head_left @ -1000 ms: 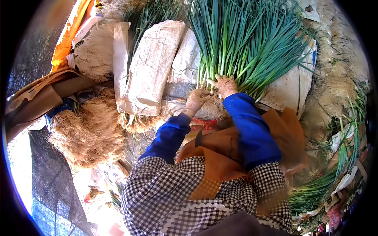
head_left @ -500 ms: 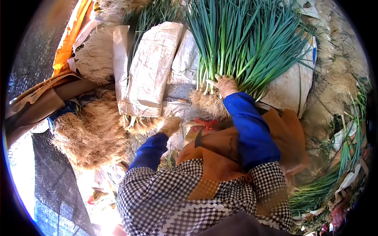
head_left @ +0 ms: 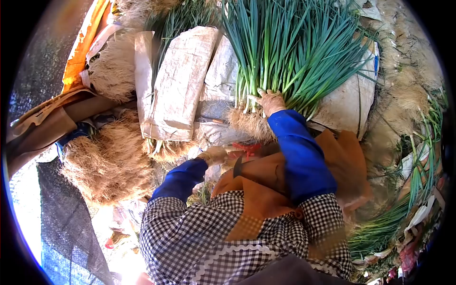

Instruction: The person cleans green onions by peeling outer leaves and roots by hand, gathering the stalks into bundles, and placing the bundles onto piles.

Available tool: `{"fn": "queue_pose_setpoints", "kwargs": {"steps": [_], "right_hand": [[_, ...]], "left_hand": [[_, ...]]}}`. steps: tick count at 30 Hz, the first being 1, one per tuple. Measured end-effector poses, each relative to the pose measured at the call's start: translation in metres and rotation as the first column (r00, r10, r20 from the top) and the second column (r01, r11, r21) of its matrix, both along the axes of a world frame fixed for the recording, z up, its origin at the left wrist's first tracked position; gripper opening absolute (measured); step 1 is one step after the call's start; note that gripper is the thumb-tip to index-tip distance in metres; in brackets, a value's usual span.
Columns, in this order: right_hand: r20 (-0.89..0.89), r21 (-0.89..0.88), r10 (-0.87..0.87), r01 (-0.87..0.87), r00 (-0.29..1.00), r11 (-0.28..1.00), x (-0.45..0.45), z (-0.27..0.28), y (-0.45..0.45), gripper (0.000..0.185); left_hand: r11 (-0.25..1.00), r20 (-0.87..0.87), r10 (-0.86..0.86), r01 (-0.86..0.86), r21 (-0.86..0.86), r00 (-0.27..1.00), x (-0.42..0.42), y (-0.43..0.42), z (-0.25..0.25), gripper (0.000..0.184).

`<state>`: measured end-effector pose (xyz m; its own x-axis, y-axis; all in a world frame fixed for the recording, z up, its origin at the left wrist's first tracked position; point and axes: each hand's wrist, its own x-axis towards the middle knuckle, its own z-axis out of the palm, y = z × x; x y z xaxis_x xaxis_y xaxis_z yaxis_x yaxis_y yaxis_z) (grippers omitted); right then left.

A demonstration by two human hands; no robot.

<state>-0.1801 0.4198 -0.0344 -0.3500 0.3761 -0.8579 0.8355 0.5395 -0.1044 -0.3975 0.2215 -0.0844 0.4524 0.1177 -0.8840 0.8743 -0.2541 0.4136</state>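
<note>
Rests the right hand [head_left: 271,102] with fingers spread across the lower stalks of the green onions [head_left: 294,52], positioned at upper centre with leaves fanned away from the body and roots [head_left: 249,124] toward it. Holds the left hand [head_left: 214,155] near red strands [head_left: 246,150]; cannot tell whether open or closed. Includes a folded woven sack [head_left: 183,80] at left.

My right arm [head_left: 301,154] reaches forward, the right hand [head_left: 271,102] back-up, thumb spread out toward my left. My left arm [head_left: 178,180] angles inward, the left hand [head_left: 214,155] lower and closer to my body, its fingers too blurred to read.
</note>
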Motion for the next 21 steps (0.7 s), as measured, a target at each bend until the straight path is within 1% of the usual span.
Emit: {"fn": "queue_pose_setpoints", "kwargs": {"steps": [1,2,3,4,5,6,7,8,9,10,12,13,14,15,16,17,18,19,20,21], "right_hand": [[0.009,0.475,0.06,-0.057,0.998,0.878,0.0,-0.001,-0.013,0.094],[0.01,0.377,0.112,-0.108,0.994,0.92,0.004,-0.005,-0.007,0.09],[0.0,0.27,0.159,-0.154,0.987,0.95,0.005,0.022,0.006,0.086],[-0.016,0.159,0.198,-0.193,0.98,0.968,0.006,0.049,0.018,0.082],[-0.045,0.101,0.148,-0.143,0.988,0.985,0.006,0.052,0.02,0.082],[-0.091,0.047,0.051,-0.047,0.995,0.998,0.006,0.05,0.021,0.082],[-0.131,-0.007,-0.05,0.05,0.99,0.999,0.007,0.048,0.021,0.083],[-0.161,-0.056,-0.139,0.131,0.977,0.99,0.008,0.045,0.021,0.083],[-0.164,-0.064,-0.184,0.176,0.969,0.982,0.01,0.044,0.021,0.085],[-0.158,-0.058,-0.204,0.197,0.966,0.979,0.009,0.037,0.02,0.086],[-0.149,-0.046,-0.225,0.221,0.963,0.974,0.01,0.017,0.017,0.089],[-0.144,-0.001,-0.197,0.199,0.97,0.98,0.01,0.004,0.013,0.089],[-0.138,0.045,-0.17,0.178,0.976,0.983,0.011,-0.009,0.009,0.089],[-0.133,0.008,-0.149,0.151,0.98,0.989,0.01,-0.009,0.006,0.088],[-0.131,-0.008,-0.136,0.136,0.982,0.991,0.01,-0.009,0.006,0.088],[-0.128,-0.024,-0.124,0.122,0.984,0.992,0.01,-0.008,0.006,0.087],[-0.097,-0.021,-0.07,0.068,0.993,0.997,0.009,0.007,0.007,0.086],[-0.081,-0.018,-0.041,0.04,0.996,0.999,0.008,0.007,0.008,0.086],[-0.065,-0.016,-0.013,0.012,0.998,1.0,0.008,0.007,0.008,0.086],[-0.052,0.028,0.02,-0.018,0.998,0.999,0.01,-0.007,0.006,0.086]], "left_hand": [[1.0,0.0,-0.001,0.001,-0.002,1.0,-0.002,0.002,0.004,0.024],[0.987,-0.07,0.109,-0.1,0.124,0.992,-0.003,0.009,0.006,0.024],[0.95,-0.123,0.226,-0.19,0.249,0.966,-0.003,0.014,0.007,0.024],[0.753,0.358,0.331,-0.473,0.457,0.873,-0.006,0.017,0.0,0.024],[0.575,0.506,0.46,-0.679,0.456,0.73,0.009,0.027,-0.015,0.025],[0.545,0.527,0.446,-0.686,0.482,0.724,0.029,0.055,0.005,0.027],[0.541,0.536,0.442,-0.69,0.481,0.719,0.047,0.071,0.009,0.027],[0.457,0.542,0.419,-0.685,0.568,0.729,0.063,0.084,0.01,0.026],[0.367,0.543,0.396,-0.67,0.646,0.741,0.071,0.091,0.008,0.026],[0.366,0.547,0.389,-0.669,0.647,0.742,0.073,0.095,0.003,0.026],[0.542,0.493,0.278,-0.558,0.628,0.824,0.076,0.098,-0.012,0.025],[0.548,0.491,0.273,-0.553,0.628,0.827,0.078,0.1,-0.016,0.025],[0.603,0.318,0.224,-0.387,0.698,0.921,0.079,0.1,-0.019,0.024],[0.648,0.133,0.169,-0.211,0.732,0.977,0.08,0.096,-0.02,0.023],[0.613,0.226,0.174,-0.285,0.737,0.958,0.077,0.093,-0.019,0.016],[0.615,0.226,0.175,-0.285,0.735,0.958,0.072,0.09,-0.018,0.016],[0.641,0.392,0.245,-0.451,0.621,0.887,0.065,0.087,-0.015,0.015],[0.647,0.536,0.32,-0.593,0.479,0.781,0.059,0.085,-0.007,0.017],[0.694,0.398,0.428,-0.577,0.43,0.811,0.054,0.08,0.003,0.019],[0.704,0.399,0.552,-0.666,0.246,0.732,0.046,0.074,0.017,0.022]]}}
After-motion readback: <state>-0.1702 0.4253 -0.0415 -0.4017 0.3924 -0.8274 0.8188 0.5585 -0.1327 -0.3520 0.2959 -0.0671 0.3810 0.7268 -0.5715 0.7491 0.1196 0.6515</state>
